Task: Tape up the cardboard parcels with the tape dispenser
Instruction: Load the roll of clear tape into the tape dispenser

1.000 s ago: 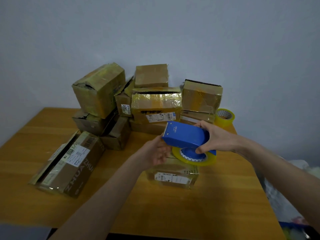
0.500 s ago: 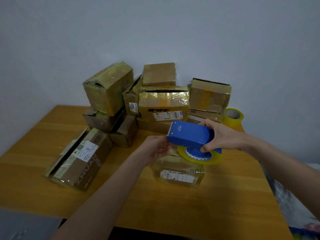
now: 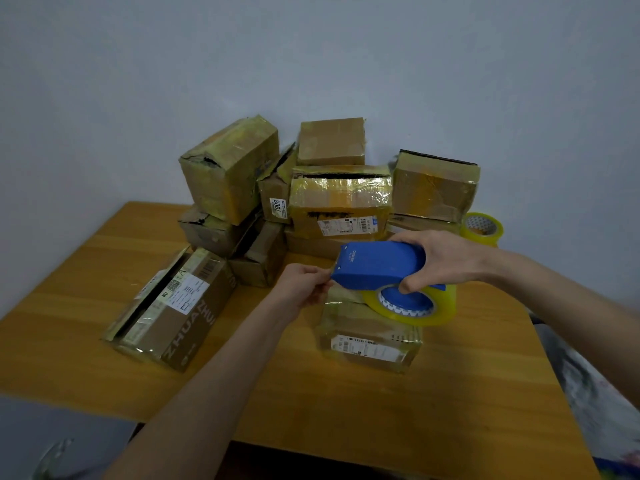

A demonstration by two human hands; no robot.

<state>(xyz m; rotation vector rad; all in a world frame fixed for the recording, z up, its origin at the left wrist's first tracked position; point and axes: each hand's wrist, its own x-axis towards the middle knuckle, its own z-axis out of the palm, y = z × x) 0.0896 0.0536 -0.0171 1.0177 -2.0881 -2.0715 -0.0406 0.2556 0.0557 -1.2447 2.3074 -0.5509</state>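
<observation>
My right hand [image 3: 446, 263] grips a blue tape dispenser [image 3: 377, 265] loaded with a yellowish clear tape roll [image 3: 415, 311], held just above a small taped cardboard parcel [image 3: 367, 339] on the wooden table [image 3: 381, 427]. At the dispenser's front end, the fingers of my left hand [image 3: 304, 287] pinch at its edge, where the tape end comes out. Whether tape sits between the fingertips is too small to tell. A long flat parcel [image 3: 173, 310] lies to the left.
A pile of several taped cardboard boxes [image 3: 339, 195] stands at the back of the table against the wall. A spare roll of tape [image 3: 483, 228] sits at the back right. A grey object [image 3: 52, 441] lies at the near left corner.
The view has shifted so everything sits further right. My left hand has closed in on the dispenser's front end and now pinches there. The right hand keeps its grip.
</observation>
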